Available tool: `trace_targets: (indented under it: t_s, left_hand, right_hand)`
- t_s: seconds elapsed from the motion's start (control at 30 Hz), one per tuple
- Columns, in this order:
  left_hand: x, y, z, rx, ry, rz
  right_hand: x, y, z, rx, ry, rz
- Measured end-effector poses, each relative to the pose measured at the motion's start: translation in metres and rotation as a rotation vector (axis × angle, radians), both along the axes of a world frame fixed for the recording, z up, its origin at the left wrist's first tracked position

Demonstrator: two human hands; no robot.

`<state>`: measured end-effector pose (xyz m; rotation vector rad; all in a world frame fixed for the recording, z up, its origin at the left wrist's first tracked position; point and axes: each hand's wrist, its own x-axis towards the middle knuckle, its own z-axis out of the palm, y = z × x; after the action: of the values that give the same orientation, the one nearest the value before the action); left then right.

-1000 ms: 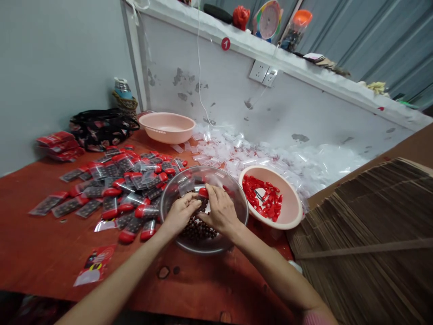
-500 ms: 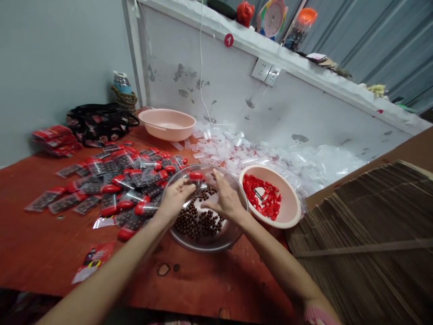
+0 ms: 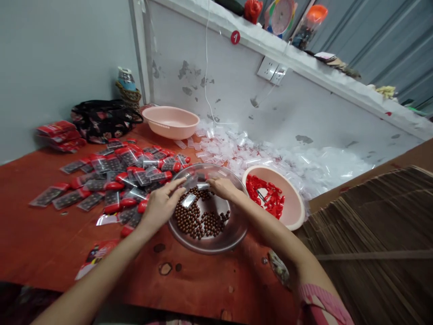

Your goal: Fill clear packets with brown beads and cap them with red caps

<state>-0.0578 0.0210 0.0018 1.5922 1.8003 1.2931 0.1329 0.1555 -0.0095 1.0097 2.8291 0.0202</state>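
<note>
A clear round bowl (image 3: pixel 208 247) holds loose brown beads (image 3: pixel 189 223) on its floor. My left hand (image 3: pixel 161 205) is over the bowl's left rim, its thumb and fingers apart with nothing between them. Just right of its fingertips, a small clear plastic case (image 3: pixel 188 201) lies on the beads. My right hand (image 3: pixel 223 188) reaches into the back of the bowl, fingers closed on another clear case (image 3: pixel 203 185). Left of the bowl spreads a pile of bead-filled cases with red caps (image 3: pixel 130 178).
At right stands a pink basin (image 3: pixel 294 212) with red caps (image 3: pixel 270 198); another pink basin (image 3: pixel 171 128) is at the back. Clear plastic cases (image 3: pixel 237 146) heap along the wall. Stacked cardboard (image 3: pixel 379 225) borders the right side. A floral bag (image 3: pixel 103 119) sits at left.
The red-capped case has left my left hand, which has moved left and opened. My right hand has dropped lower into the bowl and closed on a clear case. The view has shifted slightly.
</note>
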Motion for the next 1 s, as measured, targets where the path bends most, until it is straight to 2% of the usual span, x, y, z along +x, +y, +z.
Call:
trace_targets:
  t_s: [0.1, 0.23, 0.43, 0.6, 0.7, 0.9, 1.0]
  left_hand:
    - [0.012, -0.005, -0.013, 0.089, 0.096, -0.014]
    - [0.016, -0.003, -0.022, 0.216, 0.208, -0.011]
    - [0.017, -0.004, -0.027, 0.265, 0.232, 0.003]
    - [0.017, -0.006, -0.027, 0.253, 0.228, 0.011]
    - [0.017, -0.006, -0.027, 0.248, 0.238, -0.002]
    - [0.016, -0.006, -0.029, 0.257, 0.230, 0.000]
    - [0.015, -0.006, -0.031, 0.267, 0.232, -0.005]
  right_hand:
    - [-0.016, 0.009, -0.008, -0.019, -0.058, 0.053]
    - [-0.022, 0.013, -0.007, -0.020, -0.091, 0.042]
    - [0.004, -0.005, 0.001, 0.064, -0.150, -0.042]
    - [0.016, -0.014, -0.005, 0.029, -0.239, -0.113]
    - [0.001, -0.011, -0.010, 0.001, -0.192, -0.076]
    - [-0.050, -0.015, -0.016, -0.102, -0.057, 0.049]
    - [-0.063, -0.016, -0.020, -0.147, 0.005, 0.067]
